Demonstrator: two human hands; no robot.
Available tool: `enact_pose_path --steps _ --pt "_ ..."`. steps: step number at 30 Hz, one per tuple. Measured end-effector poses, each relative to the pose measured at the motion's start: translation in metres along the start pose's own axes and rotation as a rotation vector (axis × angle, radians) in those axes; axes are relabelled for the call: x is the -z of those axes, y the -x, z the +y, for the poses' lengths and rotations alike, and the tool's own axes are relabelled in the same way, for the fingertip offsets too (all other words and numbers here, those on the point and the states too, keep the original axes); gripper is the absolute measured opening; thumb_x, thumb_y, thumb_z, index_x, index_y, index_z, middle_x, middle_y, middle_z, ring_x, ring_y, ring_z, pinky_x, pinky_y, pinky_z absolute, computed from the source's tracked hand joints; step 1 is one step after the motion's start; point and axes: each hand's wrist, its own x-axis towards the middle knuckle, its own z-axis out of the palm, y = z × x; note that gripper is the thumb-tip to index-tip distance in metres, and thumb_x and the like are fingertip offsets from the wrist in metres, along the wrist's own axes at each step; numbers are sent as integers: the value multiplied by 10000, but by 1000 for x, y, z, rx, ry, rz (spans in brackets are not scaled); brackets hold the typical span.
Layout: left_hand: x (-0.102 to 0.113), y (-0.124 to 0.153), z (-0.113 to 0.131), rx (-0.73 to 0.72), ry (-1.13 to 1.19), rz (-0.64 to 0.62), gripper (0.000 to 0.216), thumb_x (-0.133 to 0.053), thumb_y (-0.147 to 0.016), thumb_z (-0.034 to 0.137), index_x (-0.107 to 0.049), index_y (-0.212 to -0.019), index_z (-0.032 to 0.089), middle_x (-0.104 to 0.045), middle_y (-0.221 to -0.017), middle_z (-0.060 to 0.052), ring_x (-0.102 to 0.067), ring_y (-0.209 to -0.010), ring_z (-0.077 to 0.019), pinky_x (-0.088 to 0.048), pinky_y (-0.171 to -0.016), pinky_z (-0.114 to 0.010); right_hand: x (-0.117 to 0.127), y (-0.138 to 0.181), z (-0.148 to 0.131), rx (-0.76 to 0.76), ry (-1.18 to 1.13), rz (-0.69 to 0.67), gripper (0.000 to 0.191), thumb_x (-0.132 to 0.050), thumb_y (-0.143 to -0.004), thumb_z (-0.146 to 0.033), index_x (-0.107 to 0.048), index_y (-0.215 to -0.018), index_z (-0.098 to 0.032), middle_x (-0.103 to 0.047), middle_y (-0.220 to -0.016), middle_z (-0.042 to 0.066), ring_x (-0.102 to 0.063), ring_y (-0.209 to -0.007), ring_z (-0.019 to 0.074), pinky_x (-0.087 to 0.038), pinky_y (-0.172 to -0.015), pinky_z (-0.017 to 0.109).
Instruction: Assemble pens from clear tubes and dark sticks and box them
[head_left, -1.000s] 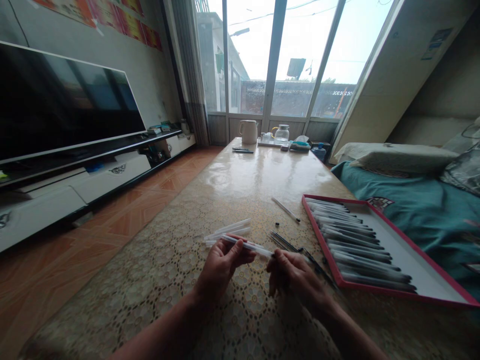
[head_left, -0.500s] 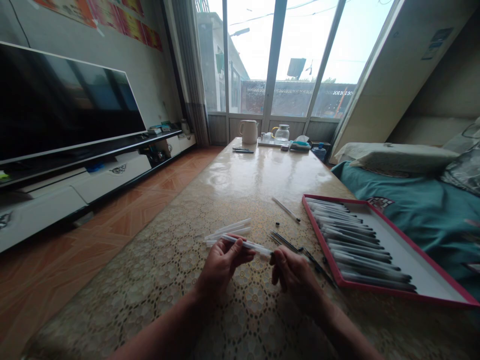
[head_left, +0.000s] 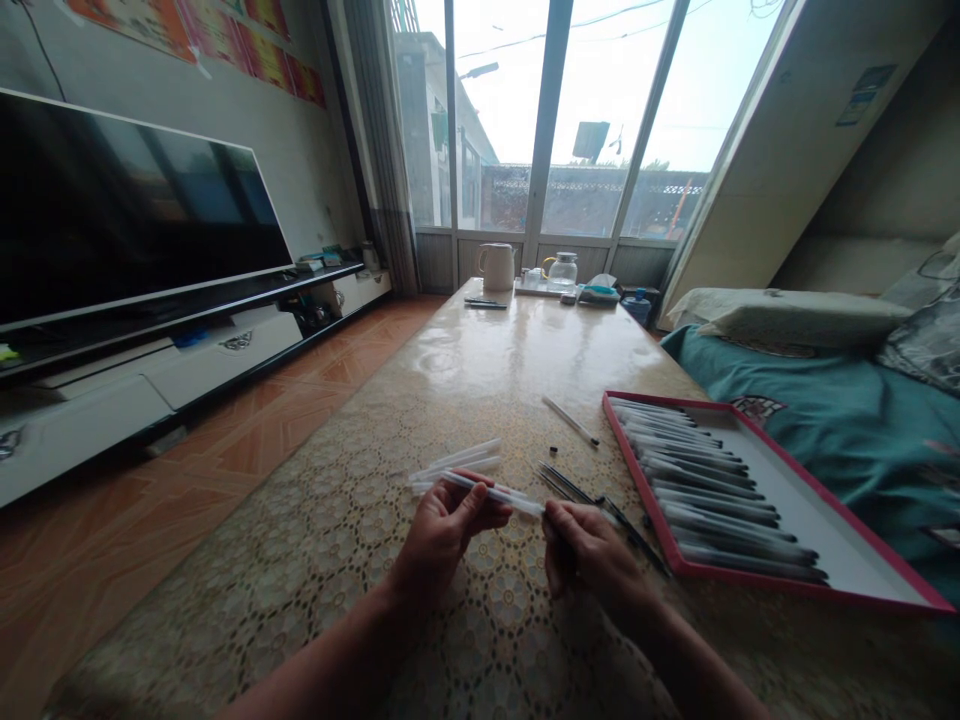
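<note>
1. As seen from the head camera, the left hand [head_left: 442,530] pinches a clear pen barrel [head_left: 491,491] between thumb and fingers, above the table [head_left: 480,360].
2. The right hand [head_left: 589,550] is closed on the barrel's other end; whether it also holds a refill cannot be told.
3. Just beyond the barrel lie spare clear barrels [head_left: 457,460]; to its right, touching the table, dark refills [head_left: 570,485].
4. Further right of the barrel, a red-rimmed tray [head_left: 847,520] holds assembled pens [head_left: 705,480] in a row.
</note>
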Motion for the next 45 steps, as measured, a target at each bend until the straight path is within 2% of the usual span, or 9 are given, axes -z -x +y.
enact_pose_path --steps 8,18,23,26,29,34,37,40,45 --pt "3 -5 -1 11 63 64 345 -838 -583 272 -600 -785 126 -712 -673 -30 -693 -607 -155 -571 -629 -243 6 2 1 304 458 199 260 -352 -944 -435 -480 -898 -213 -629 -615 -15 -530 -497 120 -348 -501 214" --pt "0 -1 1 -7 19 3 350 -833 -590 291 -602 -792 122 -726 -719 -58 -701 -611 -179 -573 -633 -275 1 -1 -1 64 -13 15 431 -276 -914 -566 -390 -674 -227 -550 -437 -26 -400 -307 99 -277 -348 201" --pt "1 -4 0 17 51 39 356 -840 -577 287 -602 -786 123 -724 -695 -52 -697 -602 -166 -569 -623 -253 6 0 2 284 414 174 284 -342 -940 -445 -485 -868 -209 -611 -608 -14 -494 -460 112 -343 -480 211" --pt "2 -5 0 20 61 47 362 -848 -560 291 -603 -769 125 -718 -679 -42 -694 -601 -161 -567 -617 -244 7 1 3 376 566 214 264 -328 -954 -359 -485 -798 -213 -595 -629 -9 -503 -521 117 -342 -531 221" --pt "1 -3 0 4 33 24 360 -844 -567 303 -606 -771 125 -721 -704 -48 -693 -598 -165 -565 -609 -255 6 2 3 356 493 176 319 -333 -955 -379 -471 -723 -209 -591 -596 -8 -506 -493 108 -350 -511 214" --pt "4 -2 -1 -14 -32 -34 315 -814 -620 308 -613 -776 122 -715 -701 -52 -685 -586 -161 -557 -602 -260 7 2 -2 88 49 -44 425 -387 -880 -579 -438 -685 -205 -583 -473 -16 -441 -315 86 -287 -340 187" --pt "6 -2 -3 -44 -76 -54 284 -787 -663 303 -618 -801 122 -716 -704 -58 -685 -602 -164 -554 -610 -265 9 0 -2 -8 -63 -128 467 -429 -824 -644 -450 -697 -195 -598 -476 -6 -440 -302 83 -277 -325 181" --pt "7 -2 -7 -57 -119 -69 244 -751 -711 298 -620 -825 125 -720 -728 -66 -685 -625 -165 -556 -630 -281 9 -1 -1 32 -50 -88 456 -435 -838 -621 -503 -767 -177 -621 -567 -2 -457 -346 75 -303 -353 181" --pt "4 1 -8 -64 -243 -211 207 -719 -743 279 -655 -848 112 -712 -730 -74 -672 -664 -172 -551 -645 -295 5 -1 1 258 224 -16 359 -423 -917 -466 -599 -797 -177 -551 -617 -25 -474 -517 91 -353 -491 198"
